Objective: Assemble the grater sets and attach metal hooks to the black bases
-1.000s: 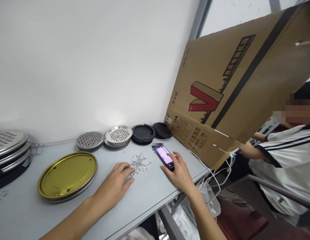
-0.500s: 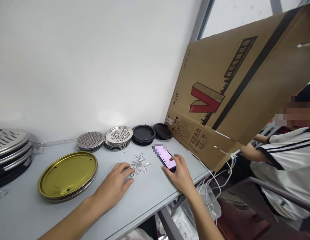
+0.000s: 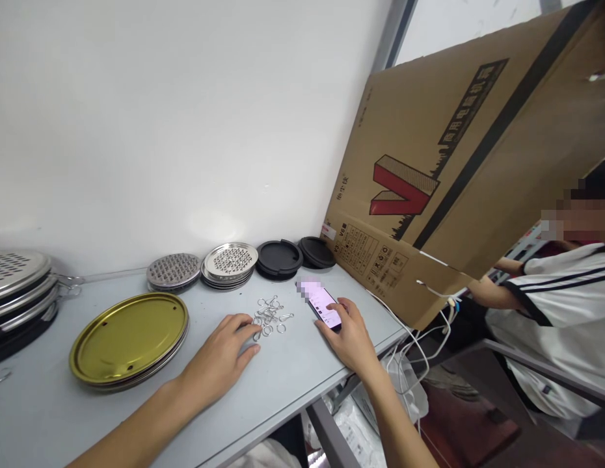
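My left hand (image 3: 219,354) rests on the grey table with thumb and fingers apart. Its fingertips reach the edge of a small pile of wire hooks and rings (image 3: 270,309). My right hand (image 3: 350,335) lies over the lower end of a smartphone (image 3: 322,305), with one finger on the lit screen and the thumb by its near edge. The phone lies flat on the table, and part of its screen is blurred out. Left of my left hand sits a stack of round plates topped by a gold-coloured lid (image 3: 131,338).
Along the wall stand round grater plates (image 3: 230,261), a darker grater stack (image 3: 174,272) and black round lids (image 3: 280,258). More perforated discs (image 3: 19,279) are stacked far left. A large cardboard box (image 3: 410,149) leans at right, white cables (image 3: 419,351) beside it. A person (image 3: 561,305) is beyond.
The view has shifted slightly. Both hands keep nearly the same places, the left by the metal hooks and rings and the right on the phone.
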### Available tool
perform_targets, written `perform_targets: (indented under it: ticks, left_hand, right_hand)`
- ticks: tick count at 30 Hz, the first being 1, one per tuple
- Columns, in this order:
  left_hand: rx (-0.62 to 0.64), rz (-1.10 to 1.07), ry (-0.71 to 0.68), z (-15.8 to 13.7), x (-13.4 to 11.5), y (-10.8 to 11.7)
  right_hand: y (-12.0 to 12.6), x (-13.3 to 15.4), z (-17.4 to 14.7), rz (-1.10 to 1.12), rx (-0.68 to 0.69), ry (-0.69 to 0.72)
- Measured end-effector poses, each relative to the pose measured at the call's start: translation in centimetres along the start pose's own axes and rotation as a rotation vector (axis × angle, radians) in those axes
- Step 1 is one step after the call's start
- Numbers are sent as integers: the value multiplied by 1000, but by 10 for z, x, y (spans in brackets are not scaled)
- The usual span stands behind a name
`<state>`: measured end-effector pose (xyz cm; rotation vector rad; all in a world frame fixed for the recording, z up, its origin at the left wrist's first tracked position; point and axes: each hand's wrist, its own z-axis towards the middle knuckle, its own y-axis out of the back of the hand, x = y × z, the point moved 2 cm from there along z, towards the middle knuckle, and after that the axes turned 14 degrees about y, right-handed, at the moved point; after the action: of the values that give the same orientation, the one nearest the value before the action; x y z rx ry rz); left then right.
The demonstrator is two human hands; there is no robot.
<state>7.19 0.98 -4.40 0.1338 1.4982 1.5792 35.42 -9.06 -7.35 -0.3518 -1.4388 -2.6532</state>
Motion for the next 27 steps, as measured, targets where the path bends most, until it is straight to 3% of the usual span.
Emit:
perform_targets:
  ticks: [15, 22, 27]
  left_hand:
    - [-2, 1, 3, -1, 0, 1]
    - [-16, -1, -9, 1, 0, 1]
    - [-9, -4, -4, 1, -1, 1]
  right_hand:
    - [2, 0, 1, -38, 33, 12]
    - [4, 2, 4, -87, 114, 15]
    - [5, 3, 4, -41, 82, -6]
